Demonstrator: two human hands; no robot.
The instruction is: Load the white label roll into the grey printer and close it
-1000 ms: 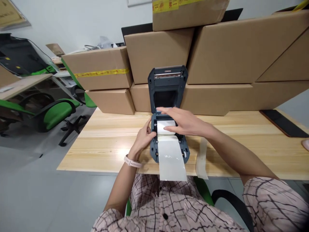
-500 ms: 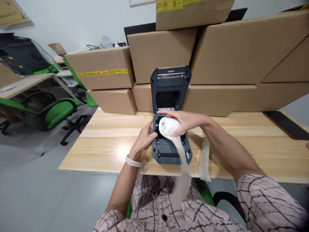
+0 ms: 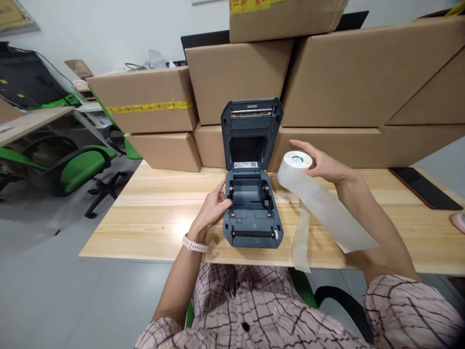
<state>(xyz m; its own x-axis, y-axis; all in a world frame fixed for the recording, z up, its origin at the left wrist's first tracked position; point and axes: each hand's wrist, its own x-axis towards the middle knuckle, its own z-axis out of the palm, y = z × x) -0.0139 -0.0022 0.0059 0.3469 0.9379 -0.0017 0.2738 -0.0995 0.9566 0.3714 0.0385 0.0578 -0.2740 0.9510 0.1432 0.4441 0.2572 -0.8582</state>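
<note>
A dark grey label printer (image 3: 250, 220) stands on the wooden table with its lid (image 3: 250, 127) raised, and its roll compartment shows no roll inside. My left hand (image 3: 212, 208) grips the left side of the printer's body, thumb at the inner edge. To the right of the printer, my right hand (image 3: 325, 162) holds a white label roll (image 3: 296, 167) above the table, its core facing up. A loose strip from the roll trails down to the right across my forearm. Another paper strip (image 3: 301, 242) lies on the table right of the printer, its end over the front edge.
Stacked cardboard boxes (image 3: 334, 82) line the back of the table (image 3: 145, 228). A black tablet-like device (image 3: 425, 188) lies at the right, near a pinkish object (image 3: 458, 221) at the edge. Green chairs (image 3: 85, 169) stand at the left.
My right hand has carried the roll out from over the printer's compartment to the right and tilted its core upward. The left hand stays at the printer's side.
</note>
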